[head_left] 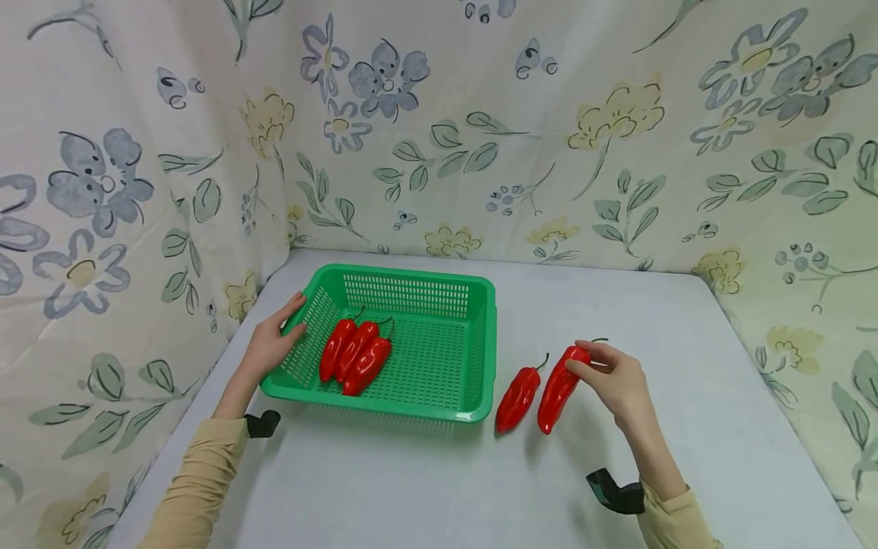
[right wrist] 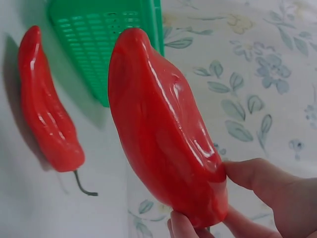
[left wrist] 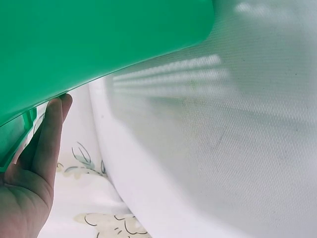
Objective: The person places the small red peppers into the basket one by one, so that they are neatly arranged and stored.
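A green plastic basket (head_left: 432, 410) stands on the table with three red peppers (head_left: 366, 366) side by side in its left part. At its left rim my left hand (head_left: 270, 343) holds the basket, the thumb over the edge and the fingers along the outside. My right hand (head_left: 617, 377) pinches another red pepper (head_left: 559, 393) near its stem end, between thumb and fingers. This pepper (right wrist: 161, 124) is raised off the table, its tip pointing away from the hand in the right wrist view. One more red pepper (head_left: 518, 400) lies between it and the basket, stem upward in the head view.
The white table (head_left: 411, 488) has rounded far corners. A floral curtain (head_left: 480, 152) hangs along its back and sides. Black bands (head_left: 617, 492) are worn at both wrists, below the hands.
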### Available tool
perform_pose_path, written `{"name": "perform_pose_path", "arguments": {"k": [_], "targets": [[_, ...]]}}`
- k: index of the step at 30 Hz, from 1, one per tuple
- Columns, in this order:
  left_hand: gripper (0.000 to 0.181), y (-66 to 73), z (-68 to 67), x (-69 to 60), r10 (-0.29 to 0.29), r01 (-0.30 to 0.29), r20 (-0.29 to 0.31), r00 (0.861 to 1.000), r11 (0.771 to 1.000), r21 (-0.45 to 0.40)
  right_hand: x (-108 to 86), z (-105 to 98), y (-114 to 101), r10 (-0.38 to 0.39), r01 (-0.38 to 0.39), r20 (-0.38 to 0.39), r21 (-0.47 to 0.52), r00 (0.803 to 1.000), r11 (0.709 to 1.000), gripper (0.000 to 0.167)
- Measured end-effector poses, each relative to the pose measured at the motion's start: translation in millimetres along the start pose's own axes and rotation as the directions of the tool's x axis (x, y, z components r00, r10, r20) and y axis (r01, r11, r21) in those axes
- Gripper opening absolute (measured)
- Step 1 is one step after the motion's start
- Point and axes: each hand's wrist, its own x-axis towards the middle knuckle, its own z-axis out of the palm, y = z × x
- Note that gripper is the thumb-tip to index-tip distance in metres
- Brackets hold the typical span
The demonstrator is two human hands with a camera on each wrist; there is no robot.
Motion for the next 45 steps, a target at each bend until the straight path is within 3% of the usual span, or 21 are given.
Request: {"name": "perform_pose_path", "arguments": {"k": [11, 34, 45], "targets": [[0.054, -2.2, -0.5, 0.2, -0.002, 0.002, 0.005, 1.0, 1.0, 0.014, 3.1, 9.7, -21.5, -0.011, 0.01, 0.014, 0.078, 1.0, 0.997, 0.047], [0.054, -1.6, 0.3, -1.0, 0.013, -0.013, -0.002, 1.0, 1.0, 0.015, 13.5, 63.5, -66.5, -0.016, 0.011, 0.02, 0.208, 1.0, 0.978, 0.044], [0.054, -0.9, 0.4, 0.4, 0.014, -0.014, -0.006, 1.0, 1.0, 0.011, 11.6, 91.9, -90.8, -0.077, 0.072, 0.004, 0.301, 0.997, 0.951, 0.041]]}}
